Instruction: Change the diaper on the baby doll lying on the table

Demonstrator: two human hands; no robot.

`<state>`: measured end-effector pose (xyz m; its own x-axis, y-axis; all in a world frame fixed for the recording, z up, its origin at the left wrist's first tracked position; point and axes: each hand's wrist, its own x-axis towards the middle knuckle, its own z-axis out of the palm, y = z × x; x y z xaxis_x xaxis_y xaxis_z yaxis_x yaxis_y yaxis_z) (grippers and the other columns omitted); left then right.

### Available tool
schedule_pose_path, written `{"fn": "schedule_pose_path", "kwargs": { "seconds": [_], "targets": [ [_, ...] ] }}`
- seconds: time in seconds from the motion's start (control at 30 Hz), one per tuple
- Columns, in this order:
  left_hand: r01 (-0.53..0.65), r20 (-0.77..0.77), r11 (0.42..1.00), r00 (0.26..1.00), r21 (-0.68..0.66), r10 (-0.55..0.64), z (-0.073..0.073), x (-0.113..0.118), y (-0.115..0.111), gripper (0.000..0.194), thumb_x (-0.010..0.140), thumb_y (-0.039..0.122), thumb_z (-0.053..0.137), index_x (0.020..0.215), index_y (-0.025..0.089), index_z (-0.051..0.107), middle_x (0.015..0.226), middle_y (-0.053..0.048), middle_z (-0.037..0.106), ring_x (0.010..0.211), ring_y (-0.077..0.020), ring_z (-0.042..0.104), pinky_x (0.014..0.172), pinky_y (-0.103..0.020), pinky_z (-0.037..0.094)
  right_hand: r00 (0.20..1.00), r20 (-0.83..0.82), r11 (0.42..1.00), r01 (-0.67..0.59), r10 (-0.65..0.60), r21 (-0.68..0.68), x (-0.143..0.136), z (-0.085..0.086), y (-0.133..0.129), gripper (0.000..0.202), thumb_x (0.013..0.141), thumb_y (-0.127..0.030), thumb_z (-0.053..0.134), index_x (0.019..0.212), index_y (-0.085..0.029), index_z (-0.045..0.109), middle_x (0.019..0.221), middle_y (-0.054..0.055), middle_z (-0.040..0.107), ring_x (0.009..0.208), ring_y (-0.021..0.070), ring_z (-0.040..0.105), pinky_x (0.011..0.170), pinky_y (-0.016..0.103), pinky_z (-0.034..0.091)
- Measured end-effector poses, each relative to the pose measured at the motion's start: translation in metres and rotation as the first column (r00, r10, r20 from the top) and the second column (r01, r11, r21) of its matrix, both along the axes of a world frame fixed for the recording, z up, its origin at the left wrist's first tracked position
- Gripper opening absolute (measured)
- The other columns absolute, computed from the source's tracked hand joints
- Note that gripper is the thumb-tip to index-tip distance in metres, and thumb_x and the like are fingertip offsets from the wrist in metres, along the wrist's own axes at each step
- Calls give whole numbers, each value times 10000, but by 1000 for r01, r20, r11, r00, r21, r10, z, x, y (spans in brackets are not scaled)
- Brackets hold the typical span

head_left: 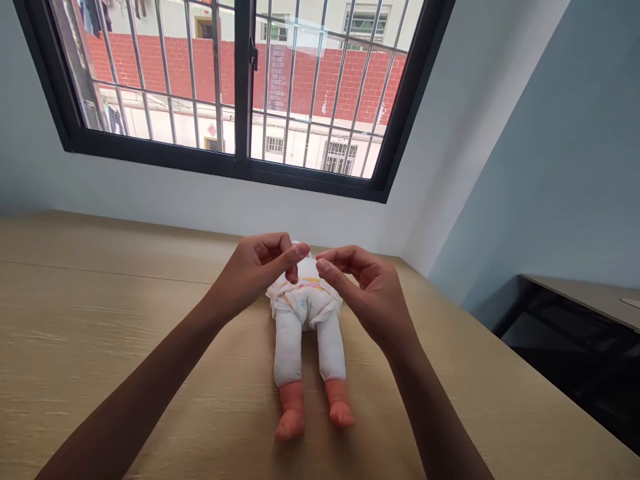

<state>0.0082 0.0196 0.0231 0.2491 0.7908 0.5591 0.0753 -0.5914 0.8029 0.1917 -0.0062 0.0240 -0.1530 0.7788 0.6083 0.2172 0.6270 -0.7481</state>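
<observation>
Fingers (347, 253) above doll (307, 313), wide tabletop (100, 320), edge (525, 369) rightward

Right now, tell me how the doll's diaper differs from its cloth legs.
Print: the diaper carries coloured markings, while the cloth legs are plain. Edges: the diaper is ruffled at its sides; the cloth legs have smooth outlines. Shape: the diaper is one wide piece, whereas the cloth legs are two long, narrow parts set apart. Both are mainly white.
</observation>
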Motion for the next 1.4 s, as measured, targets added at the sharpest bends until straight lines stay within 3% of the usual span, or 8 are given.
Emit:
{"fn": "schedule_pose_path", "kwargs": {
  "seconds": [0.2, 0.4, 0.63, 0.73, 1.03, 1.27, 1.33, 1.4],
  "targets": [
    [213, 22, 977, 977, 33, -214, 6, 7, -37, 457, 939, 346, 601, 533, 164, 498, 554, 39, 555, 563, -68, 498, 542, -185, 390, 977, -54, 978, -208, 207, -16, -3, 14, -41, 96, 909, -302, 678, 870, -225, 721, 819, -17, 740, 880, 145, 684, 897, 321, 517],
    [379, 55, 924, 925, -57, -376, 7, 5, -44, 472, 938, 418, 609, 550, 158, 538, 535, 39, 575, 540, -63, 531, 513, -181, 387, 974, -51, 974, -224, 223, -34, 0, 20, -58, 68, 895, -282, 702, 862, -224, 714, 810, -29, 743, 840, 139, 697, 882, 327, 500],
    [471, 110, 870, 881, -144, -459, 12, 6, -53, 479, 913, 428, 625, 524, 162, 542, 498, 33, 541, 518, -71, 510, 489, -186, 375, 982, -25, 981, -188, 187, -42, -1, 23, -67, 70, 891, -297, 705, 854, -242, 726, 783, -36, 745, 812, 148, 711, 877, 352, 532],
    [496, 133, 844, 868, -205, -478, 13, 7, -56, 502, 888, 425, 641, 479, 166, 510, 490, 23, 524, 488, -77, 479, 474, -203, 379, 963, -81, 963, -262, 256, -65, -2, 22, -69, 71, 894, -278, 698, 849, -227, 718, 761, -29, 753, 779, 153, 731, 858, 339, 580],
    [722, 231, 615, 688, -317, -688, 8, 7, -48, 539, 927, 466, 573, 490, 167, 477, 465, 16, 443, 486, -100, 501, 487, -220, 381, 953, -103, 952, -293, 284, -86, -2, 21, -70, 64, 890, -262, 701, 835, -229, 701, 723, -22, 766, 738, 193, 762, 834, 370, 618],
    [729, 230, 598, 678, -333, -698, 8, 10, -54, 522, 911, 484, 569, 493, 187, 471, 449, 16, 450, 443, -114, 477, 491, -264, 394, 939, -132, 936, -333, 319, -112, -3, 20, -74, 103, 907, -294, 675, 828, -229, 682, 726, -8, 759, 707, 198, 756, 762, 366, 642],
    [689, 226, 663, 723, -292, -652, 7, 10, -56, 515, 916, 471, 584, 503, 180, 483, 439, 24, 453, 444, -100, 479, 473, -234, 385, 974, -65, 975, -221, 218, -39, -2, 20, -74, 96, 878, -302, 713, 803, -246, 694, 724, -24, 745, 733, 179, 741, 760, 331, 623],
    [568, 191, 792, 822, -224, -536, 7, 8, -59, 500, 924, 443, 601, 516, 171, 501, 439, 31, 474, 454, -82, 479, 456, -198, 368, 997, 7, 996, -72, 72, 58, -2, 19, -75, 104, 872, -323, 721, 789, -265, 701, 730, -34, 734, 750, 162, 716, 765, 312, 591]
  ]
}}
